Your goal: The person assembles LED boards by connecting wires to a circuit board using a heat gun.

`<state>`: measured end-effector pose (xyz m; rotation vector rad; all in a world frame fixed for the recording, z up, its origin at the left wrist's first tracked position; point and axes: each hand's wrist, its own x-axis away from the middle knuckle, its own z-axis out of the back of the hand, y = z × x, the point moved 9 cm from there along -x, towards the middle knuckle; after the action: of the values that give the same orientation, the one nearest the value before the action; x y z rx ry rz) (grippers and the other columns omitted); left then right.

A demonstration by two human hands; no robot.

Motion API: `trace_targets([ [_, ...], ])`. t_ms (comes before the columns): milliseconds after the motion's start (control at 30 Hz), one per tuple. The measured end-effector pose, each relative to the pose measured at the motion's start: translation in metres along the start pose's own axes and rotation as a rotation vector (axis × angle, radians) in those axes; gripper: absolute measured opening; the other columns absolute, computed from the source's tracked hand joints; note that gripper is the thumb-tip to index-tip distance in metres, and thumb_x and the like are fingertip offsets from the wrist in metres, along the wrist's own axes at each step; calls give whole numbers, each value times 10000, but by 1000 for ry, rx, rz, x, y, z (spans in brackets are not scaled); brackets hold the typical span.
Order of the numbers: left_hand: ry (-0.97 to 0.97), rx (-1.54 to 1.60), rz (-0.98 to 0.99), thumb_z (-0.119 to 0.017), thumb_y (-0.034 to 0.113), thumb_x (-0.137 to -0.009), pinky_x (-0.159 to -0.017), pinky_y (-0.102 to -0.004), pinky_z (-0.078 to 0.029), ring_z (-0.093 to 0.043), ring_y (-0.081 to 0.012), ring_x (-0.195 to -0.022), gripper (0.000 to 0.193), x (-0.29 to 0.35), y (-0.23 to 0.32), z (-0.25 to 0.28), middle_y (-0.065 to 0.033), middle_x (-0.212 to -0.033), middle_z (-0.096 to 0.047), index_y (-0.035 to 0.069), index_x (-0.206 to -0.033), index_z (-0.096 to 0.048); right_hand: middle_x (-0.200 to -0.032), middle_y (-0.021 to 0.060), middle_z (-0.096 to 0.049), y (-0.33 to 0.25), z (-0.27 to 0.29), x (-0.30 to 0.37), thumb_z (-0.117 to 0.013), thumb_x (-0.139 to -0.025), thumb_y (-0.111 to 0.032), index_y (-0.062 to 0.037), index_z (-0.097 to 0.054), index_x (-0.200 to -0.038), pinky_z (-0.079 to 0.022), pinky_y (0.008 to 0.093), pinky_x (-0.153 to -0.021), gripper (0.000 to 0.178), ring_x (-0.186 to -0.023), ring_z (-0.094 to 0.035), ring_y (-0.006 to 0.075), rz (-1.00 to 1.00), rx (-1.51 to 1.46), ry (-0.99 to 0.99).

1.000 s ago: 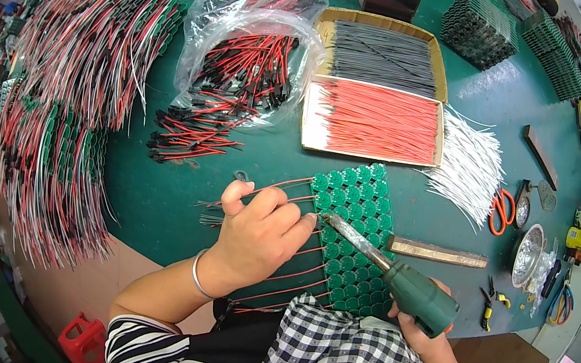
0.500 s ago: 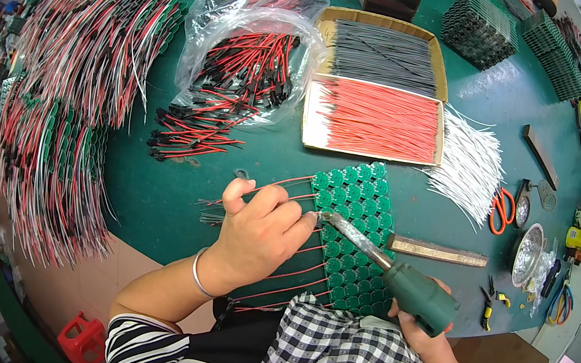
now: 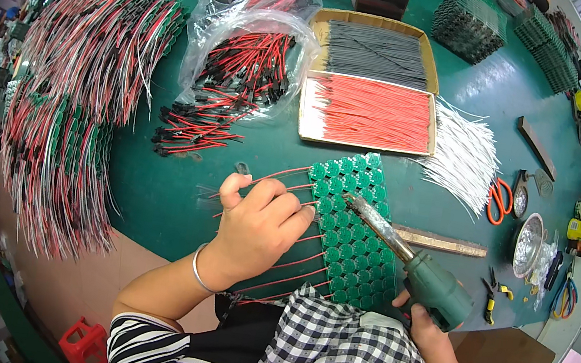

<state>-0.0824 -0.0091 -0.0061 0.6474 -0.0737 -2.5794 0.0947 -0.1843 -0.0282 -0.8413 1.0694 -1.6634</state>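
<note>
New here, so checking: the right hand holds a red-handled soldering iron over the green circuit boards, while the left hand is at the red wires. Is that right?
Not quite: the handle is green, not red, as the head view shows. The right hand holds the soldering iron over the green circuit boards, with the left hand at the red wires.

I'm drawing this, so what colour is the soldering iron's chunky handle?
The soldering iron's handle is dark green, seen best in the head view.

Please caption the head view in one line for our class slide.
Left hand among red wires beside a green board, right hand holding a soldering iron over it.
</note>
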Motion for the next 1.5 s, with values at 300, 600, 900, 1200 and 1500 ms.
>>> trace_targets([
  [300, -11, 9, 10, -686, 144, -759, -927, -443, -231, -533, -112, -791, 102, 7, 2, 2, 87, -725, -547, 182, -848, -718, -907, 93, -652, 5, -5, 16, -638, -871, -122, 34, -597, -1068, -542, 326, -760, 255, -651, -664, 160, -133, -65, -10],
  [600, -4, 9, 20, -681, 138, -763, -910, -440, -240, -526, -121, -784, 108, 4, -1, -4, 72, -725, -518, 180, -856, -716, -744, 19, -631, -1, -16, 8, -582, -858, -156, -28, -621, -1036, -472, 357, -827, 223, -640, -637, 155, 102, 305, -53],
  [900, -4, 6, 18, -682, 142, -764, -887, -438, -247, -527, -125, -781, 102, 3, -2, -6, 68, -721, -512, 178, -853, -717, -954, 76, -623, 10, -19, 8, -657, -802, -115, -39, -627, -1083, -494, 364, -853, 293, -858, -617, 225, 3, 275, -97],
  [1200, 20, 10, 7, -694, 139, -752, -885, -436, -255, -528, -125, -781, 111, 3, -1, -2, 70, -719, -513, 186, -850, -719, -1103, 152, -642, 10, 0, 15, -657, -828, -102, 1, -607, -1156, -521, 374, -790, 348, -790, -654, 254, -72, 114, 29],
  [1500, 9, -52, -11, -698, 119, -733, -906, -448, -279, -540, -154, -843, 164, 1, 5, -2, 42, -746, -525, 190, -880, -708, -1174, 161, -595, 6, 103, 80, -504, -926, -92, 15, -462, -1302, -489, 261, -532, 394, -676, -629, 181, 96, -246, 844],
])
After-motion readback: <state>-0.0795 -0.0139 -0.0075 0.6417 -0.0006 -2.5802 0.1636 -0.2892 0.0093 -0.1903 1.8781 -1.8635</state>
